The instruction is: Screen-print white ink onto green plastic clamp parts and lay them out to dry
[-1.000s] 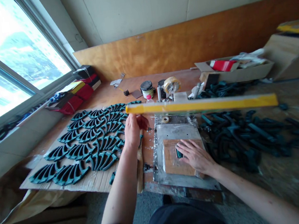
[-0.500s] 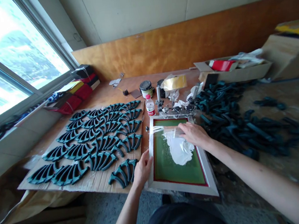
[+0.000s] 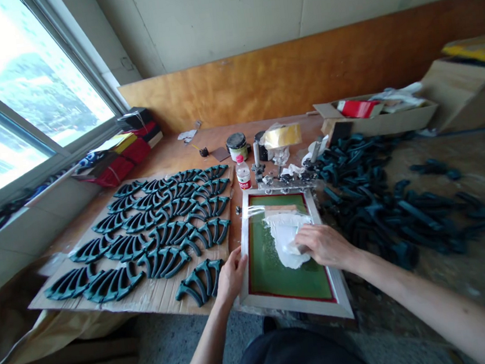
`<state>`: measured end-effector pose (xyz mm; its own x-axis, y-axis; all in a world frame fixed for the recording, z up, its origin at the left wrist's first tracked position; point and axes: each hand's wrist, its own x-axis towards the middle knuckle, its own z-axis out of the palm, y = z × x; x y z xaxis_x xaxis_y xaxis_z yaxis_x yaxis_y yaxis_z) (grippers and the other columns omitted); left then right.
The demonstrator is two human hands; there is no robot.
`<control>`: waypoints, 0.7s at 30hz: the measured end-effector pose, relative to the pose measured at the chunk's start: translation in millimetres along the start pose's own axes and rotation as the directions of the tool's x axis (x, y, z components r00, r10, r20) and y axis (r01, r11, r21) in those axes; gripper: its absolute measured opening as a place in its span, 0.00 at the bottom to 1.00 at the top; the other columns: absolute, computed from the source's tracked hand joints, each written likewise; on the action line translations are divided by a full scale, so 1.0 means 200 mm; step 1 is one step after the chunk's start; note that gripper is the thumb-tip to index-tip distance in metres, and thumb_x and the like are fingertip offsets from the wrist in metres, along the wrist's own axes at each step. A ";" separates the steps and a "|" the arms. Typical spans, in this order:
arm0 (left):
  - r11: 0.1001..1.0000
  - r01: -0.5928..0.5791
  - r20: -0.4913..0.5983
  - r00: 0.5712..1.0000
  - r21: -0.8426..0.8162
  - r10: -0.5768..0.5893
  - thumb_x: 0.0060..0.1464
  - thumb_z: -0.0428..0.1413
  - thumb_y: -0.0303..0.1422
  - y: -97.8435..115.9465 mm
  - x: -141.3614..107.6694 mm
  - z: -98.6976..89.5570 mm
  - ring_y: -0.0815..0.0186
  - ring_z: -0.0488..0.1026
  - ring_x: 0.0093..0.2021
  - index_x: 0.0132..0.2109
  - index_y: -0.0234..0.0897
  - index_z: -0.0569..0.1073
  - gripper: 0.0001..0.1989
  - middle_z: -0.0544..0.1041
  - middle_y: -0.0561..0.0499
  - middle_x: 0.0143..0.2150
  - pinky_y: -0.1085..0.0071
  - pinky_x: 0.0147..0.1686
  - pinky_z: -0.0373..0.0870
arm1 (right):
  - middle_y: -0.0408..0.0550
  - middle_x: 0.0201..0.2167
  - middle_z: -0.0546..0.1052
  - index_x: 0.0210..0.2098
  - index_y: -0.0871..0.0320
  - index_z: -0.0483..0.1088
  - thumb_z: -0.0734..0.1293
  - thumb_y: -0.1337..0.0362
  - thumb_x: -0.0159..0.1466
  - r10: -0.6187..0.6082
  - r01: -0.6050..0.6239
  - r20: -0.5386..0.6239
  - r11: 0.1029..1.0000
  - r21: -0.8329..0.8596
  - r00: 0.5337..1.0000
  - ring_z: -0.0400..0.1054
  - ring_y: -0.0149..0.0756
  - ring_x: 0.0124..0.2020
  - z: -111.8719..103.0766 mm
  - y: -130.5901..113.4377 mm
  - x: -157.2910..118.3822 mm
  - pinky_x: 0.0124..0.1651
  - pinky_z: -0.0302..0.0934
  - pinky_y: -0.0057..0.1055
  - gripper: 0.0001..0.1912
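Observation:
A screen-printing frame [image 3: 344, 304] with a green mesh and a red border lies in front of me at the table edge. My left hand [image 3: 233, 272] grips its left side bar. On the mesh spreads a patch of thick white ink [image 3: 281, 233]. My right hand [image 3: 322, 244] is closed on a small pale scraper [image 3: 292, 246], which touches the lower part of the ink; the fingers partly cover it. Metal hinge clamps [image 3: 286, 183] stand at the far end of the frame.
Rows of dark green curved handles [image 3: 127, 247] lie on cardboard [image 3: 159, 294] at left. A heap of similar parts [image 3: 372, 208] is at right. Beyond the frame stand a red-capped bottle [image 3: 243, 173], a paint can [image 3: 237, 146] and yellow tape [image 3: 283, 135]. An open cardboard box [image 3: 385, 123] sits behind.
My right hand has drawn the scraper toward me, from the far edge of the white ink to its lower part. My left hand stays on the frame.

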<state>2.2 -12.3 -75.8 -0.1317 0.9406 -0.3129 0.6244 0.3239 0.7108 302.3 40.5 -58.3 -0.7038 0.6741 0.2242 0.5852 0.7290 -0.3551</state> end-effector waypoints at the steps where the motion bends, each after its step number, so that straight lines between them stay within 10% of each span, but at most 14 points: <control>1: 1.000 0.001 0.000 1.000 -0.006 -0.001 0.58 0.47 0.47 0.00 0.00 0.00 0.61 0.76 0.41 0.57 0.39 0.69 0.25 0.80 0.47 0.41 0.72 0.42 0.68 | 0.48 0.31 0.74 0.33 0.57 0.71 0.57 0.75 0.60 0.007 -0.009 -0.072 1.000 -0.027 0.997 0.66 0.38 0.37 0.04 -0.02 -0.01 0.39 0.61 0.33 0.13; 6: 0.999 0.026 0.026 0.999 -0.044 -0.025 0.57 0.47 0.49 0.00 0.00 0.00 0.60 0.77 0.39 0.57 0.39 0.69 0.27 0.80 0.47 0.38 0.71 0.38 0.69 | 0.51 0.35 0.75 0.38 0.59 0.73 0.56 0.76 0.61 -0.114 0.111 -0.129 0.993 -0.028 0.985 0.67 0.39 0.41 0.11 -0.07 -0.11 0.42 0.63 0.33 0.16; 12: 0.963 0.084 0.090 0.994 -0.258 -0.062 0.54 0.53 0.48 0.10 -0.03 -0.08 0.61 0.76 0.34 0.61 0.38 0.64 0.31 0.80 0.48 0.37 0.71 0.33 0.70 | 0.45 0.39 0.76 0.53 0.49 0.68 0.66 0.62 0.62 0.164 -0.165 -0.098 0.986 -0.009 0.982 0.69 0.37 0.40 -0.12 0.08 0.16 0.40 0.63 0.30 0.19; 17: 0.878 0.063 0.078 0.997 -0.475 -0.029 0.52 0.54 0.50 0.34 -0.05 -0.22 0.65 0.73 0.31 0.54 0.36 0.72 0.29 0.78 0.50 0.34 0.73 0.30 0.68 | 0.47 0.38 0.75 0.60 0.48 0.62 0.65 0.52 0.63 0.384 -0.426 -0.301 0.900 -0.088 0.873 0.70 0.38 0.35 -0.27 0.30 0.27 0.31 0.60 0.29 0.27; 21: 0.810 -0.121 -0.124 0.990 -0.574 0.060 0.55 0.47 0.56 0.60 0.00 -0.30 0.68 0.71 0.30 0.41 0.34 0.76 0.29 0.76 0.50 0.32 0.74 0.29 0.68 | 0.49 0.33 0.75 0.46 0.57 0.72 0.57 0.52 0.67 0.515 -0.545 -0.438 0.836 0.065 0.737 0.69 0.37 0.30 -0.22 0.46 0.07 0.31 0.59 0.30 0.19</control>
<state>30.7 33.5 46.9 -0.1887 0.9636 -0.1892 0.0797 0.2071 0.9751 364.3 123.4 -47.1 -0.0411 0.9242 0.3797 0.8465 0.2341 -0.4782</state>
